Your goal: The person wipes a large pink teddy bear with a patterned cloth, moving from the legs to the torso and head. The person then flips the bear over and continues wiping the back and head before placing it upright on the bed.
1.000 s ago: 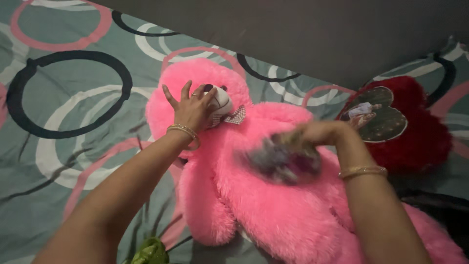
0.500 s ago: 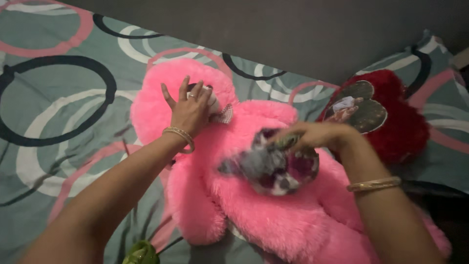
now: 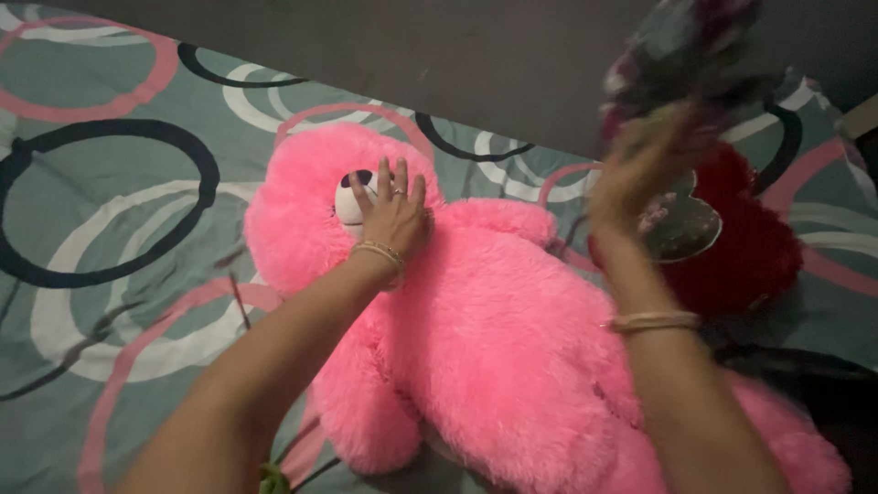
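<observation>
Your right hand point(image 3: 640, 174) has swung way up since half a second ago, taking the patterned cloth point(image 3: 681, 55) off the teddy's belly.

So the big pink teddy bear point(image 3: 485, 338) lies on its back on the ring-patterned bedsheet point(image 3: 110, 210), long axis running diagonal, head toward the upper left, legs toward the lower right. Your left hand point(image 3: 393, 215) rests flat and open on its face, same as before. Right hand's blurry but clutching that cloth. Red heart plush point(image 3: 745, 247) sits just beside the bear.
</observation>
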